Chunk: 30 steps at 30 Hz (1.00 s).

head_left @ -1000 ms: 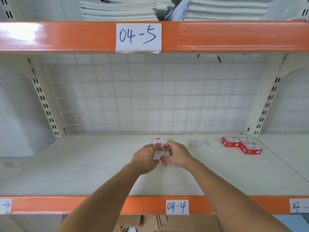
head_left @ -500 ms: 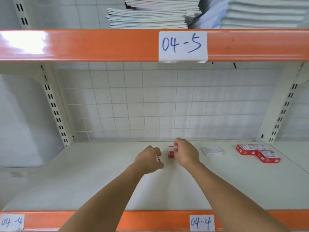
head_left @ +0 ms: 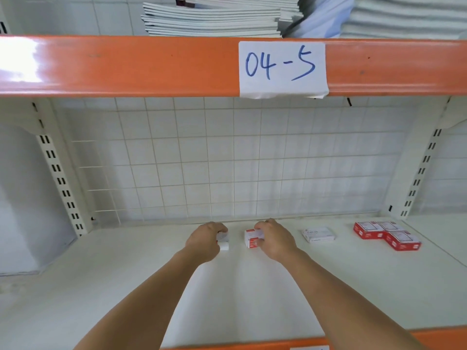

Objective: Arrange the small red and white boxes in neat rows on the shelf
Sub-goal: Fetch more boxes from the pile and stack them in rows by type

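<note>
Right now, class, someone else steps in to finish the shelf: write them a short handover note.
Left hand grips a small box near the back of the shelf. Right hand grips a red and white box beside it.
One white box lies flat to the right; three red boxes sit clustered further right.
Done: the cluster only.
Left: set both held boxes down and line all up in rows.

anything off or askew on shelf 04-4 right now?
Nothing spilled or damaged. The boxes are not yet in one row: the three red boxes at right sit in an L-shaped cluster, the white box lies alone, slightly skewed, and each hand, left hand and right hand, holds another box.
</note>
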{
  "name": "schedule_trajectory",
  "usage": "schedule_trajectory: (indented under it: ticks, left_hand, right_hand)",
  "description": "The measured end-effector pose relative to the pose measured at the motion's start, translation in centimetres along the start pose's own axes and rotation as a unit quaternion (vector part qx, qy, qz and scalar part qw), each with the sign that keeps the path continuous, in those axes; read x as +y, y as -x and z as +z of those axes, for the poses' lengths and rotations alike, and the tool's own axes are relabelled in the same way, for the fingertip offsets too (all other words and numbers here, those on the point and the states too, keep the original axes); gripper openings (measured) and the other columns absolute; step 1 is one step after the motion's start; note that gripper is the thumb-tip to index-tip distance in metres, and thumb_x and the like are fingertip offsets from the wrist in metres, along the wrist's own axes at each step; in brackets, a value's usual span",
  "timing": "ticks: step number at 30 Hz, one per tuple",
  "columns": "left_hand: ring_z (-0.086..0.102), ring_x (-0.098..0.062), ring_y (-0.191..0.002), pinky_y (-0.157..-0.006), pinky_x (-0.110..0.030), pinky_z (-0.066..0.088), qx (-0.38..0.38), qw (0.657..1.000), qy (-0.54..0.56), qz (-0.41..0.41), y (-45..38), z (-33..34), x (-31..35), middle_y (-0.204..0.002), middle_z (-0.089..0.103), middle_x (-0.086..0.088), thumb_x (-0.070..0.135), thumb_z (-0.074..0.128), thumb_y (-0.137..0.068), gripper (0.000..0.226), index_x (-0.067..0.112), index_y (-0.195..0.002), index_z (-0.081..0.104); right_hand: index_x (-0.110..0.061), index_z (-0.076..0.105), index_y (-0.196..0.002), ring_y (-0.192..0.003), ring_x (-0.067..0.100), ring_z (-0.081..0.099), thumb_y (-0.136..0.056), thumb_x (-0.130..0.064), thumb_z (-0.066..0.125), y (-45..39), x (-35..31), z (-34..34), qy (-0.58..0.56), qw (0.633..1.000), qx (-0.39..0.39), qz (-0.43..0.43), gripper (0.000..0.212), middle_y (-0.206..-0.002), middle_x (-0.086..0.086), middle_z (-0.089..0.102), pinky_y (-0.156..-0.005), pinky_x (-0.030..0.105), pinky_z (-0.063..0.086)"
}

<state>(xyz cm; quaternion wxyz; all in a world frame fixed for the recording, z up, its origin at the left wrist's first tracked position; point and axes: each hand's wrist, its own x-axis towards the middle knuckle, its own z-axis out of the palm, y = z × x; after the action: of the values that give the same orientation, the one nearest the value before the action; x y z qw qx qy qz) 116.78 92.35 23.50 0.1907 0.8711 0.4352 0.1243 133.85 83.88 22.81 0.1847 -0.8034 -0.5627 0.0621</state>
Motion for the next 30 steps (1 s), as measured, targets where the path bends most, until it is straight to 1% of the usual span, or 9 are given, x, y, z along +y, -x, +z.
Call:
schedule_trajectory:
  ticks: [2, 4, 10, 13, 21, 27, 30]
  left_hand:
    - [0.049, -0.021, -0.121, -0.095, -0.023, 0.043, 0.008, 1.0, 0.003, 0.008, -0.6, 0.2, 0.2, -0.134, 0.052, 0.002, -0.006, 0.045, -0.084, 0.056, 0.022, -0.131, 0.053]
    - [0.05, -0.021, -0.12, -0.097, -0.025, 0.043, 0.014, 1.0, 0.004, 0.015, -1.2, 0.5, 0.4, -0.133, 0.053, 0.001, -0.004, 0.048, -0.085, 0.053, 0.022, -0.13, 0.054]
    - [0.052, -0.018, -0.116, -0.092, -0.021, 0.042, 0.02, 0.999, 0.015, 0.028, -1.9, 0.7, 0.0, -0.13, 0.056, 0.002, 0.0, 0.054, -0.084, 0.049, 0.022, -0.127, 0.057]
    - [0.052, -0.018, -0.117, -0.089, -0.02, 0.042, 0.018, 0.999, 0.018, 0.033, -2.1, 0.8, -0.3, -0.131, 0.056, 0.002, 0.001, 0.054, -0.084, 0.048, 0.023, -0.127, 0.058]
    - [0.052, -0.019, -0.117, -0.091, -0.023, 0.048, 0.009, 0.999, 0.025, 0.021, -2.3, 0.8, -0.6, -0.131, 0.055, 0.002, 0.0, 0.055, -0.084, 0.05, 0.026, -0.126, 0.057]
    - [0.052, -0.017, -0.117, -0.088, -0.02, 0.045, 0.011, 0.999, 0.024, 0.024, -2.1, 0.8, -0.6, -0.131, 0.055, 0.003, 0.001, 0.053, -0.084, 0.05, 0.026, -0.128, 0.055]
    - [0.051, -0.017, -0.118, -0.091, -0.022, 0.044, 0.009, 0.999, 0.024, 0.03, -1.9, 0.8, -0.6, -0.132, 0.054, 0.003, 0.0, 0.051, -0.083, 0.052, 0.025, -0.129, 0.054]
  right_hand:
    - [-0.016, 0.051, -0.131, -0.115, 0.023, 0.052, -0.091, -0.023, 0.06, -0.2, -0.4, 0.2, -0.008, 1.0, -0.001, -0.011, 0.042, -0.129, 0.003, 0.048, -0.091, 0.03, 0.041]
    - [-0.014, 0.052, -0.129, -0.113, 0.023, 0.053, -0.09, -0.023, 0.061, -0.4, -0.8, 0.4, -0.011, 1.0, 0.003, -0.017, 0.041, -0.127, 0.003, 0.05, -0.09, 0.03, 0.041]
    - [-0.014, 0.052, -0.126, -0.108, 0.024, 0.054, -0.09, -0.025, 0.06, -0.9, -1.1, 0.9, -0.012, 1.0, 0.012, -0.018, 0.038, -0.123, 0.005, 0.051, -0.084, 0.03, 0.041]
    - [-0.014, 0.052, -0.127, -0.109, 0.023, 0.053, -0.091, -0.024, 0.059, -1.1, -1.2, 1.2, -0.015, 1.0, 0.016, -0.02, 0.039, -0.124, 0.004, 0.051, -0.086, 0.03, 0.041]
    - [-0.014, 0.051, -0.129, -0.111, 0.023, 0.053, -0.092, -0.023, 0.058, -1.4, -1.2, 1.3, -0.01, 1.0, 0.018, -0.023, 0.039, -0.126, 0.004, 0.051, -0.087, 0.031, 0.043]
    - [-0.014, 0.052, -0.128, -0.109, 0.023, 0.054, -0.091, -0.023, 0.058, -1.4, -1.3, 1.4, -0.007, 0.999, 0.018, -0.025, 0.038, -0.124, 0.005, 0.051, -0.086, 0.03, 0.043]
    - [-0.014, 0.052, -0.129, -0.11, 0.024, 0.054, -0.091, -0.024, 0.058, -1.3, -1.4, 1.4, -0.006, 0.999, 0.02, -0.025, 0.039, -0.125, 0.005, 0.051, -0.086, 0.031, 0.043]
